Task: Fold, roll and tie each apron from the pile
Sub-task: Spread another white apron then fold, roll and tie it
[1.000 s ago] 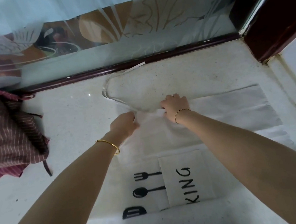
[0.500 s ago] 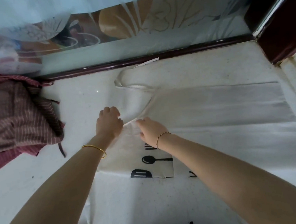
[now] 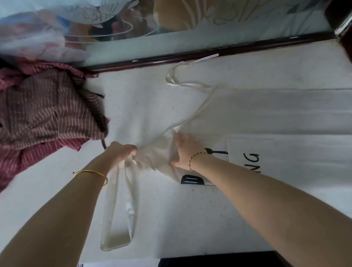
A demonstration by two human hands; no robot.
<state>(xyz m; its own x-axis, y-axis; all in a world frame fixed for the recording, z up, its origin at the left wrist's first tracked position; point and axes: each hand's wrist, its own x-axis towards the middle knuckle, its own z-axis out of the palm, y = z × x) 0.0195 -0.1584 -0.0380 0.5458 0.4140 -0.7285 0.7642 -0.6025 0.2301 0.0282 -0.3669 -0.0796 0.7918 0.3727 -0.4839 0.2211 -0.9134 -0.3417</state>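
In the head view, a cream apron [image 3: 277, 111] is seen spread across the white counter [image 3: 145, 97], its body lying to the right and its bunched upper corner gathered between the two hands. Black printed letters [image 3: 252, 162] and a dark utensil motif [image 3: 192, 180] are shown on a folded panel just beside the right wrist.

The left hand [image 3: 121, 151] is placed at the left end of the bunched cloth. Its fingers are curled downward and closed on the gathered fabric, from which a loop of cream strap [image 3: 121, 204] hangs toward the near edge of the counter. How tightly the fingertips meet cannot be told, as they are hidden under the knuckles. A gold bangle [image 3: 91, 174] is worn on that wrist.

The right hand [image 3: 183, 152] is laid on the apron just right of the bunched part. Its fingers are held straight and close together, pressed flat against the cloth, with nothing pinched. A thin dark bracelet [image 3: 197, 158] circles the wrist.

A second strap [image 3: 183, 78] is seen curving away toward the dark sill [image 3: 206, 54] at the back. The pile of maroon striped aprons [image 3: 39, 119] lies at the left of the counter, well apart from the right hand and near the left one.
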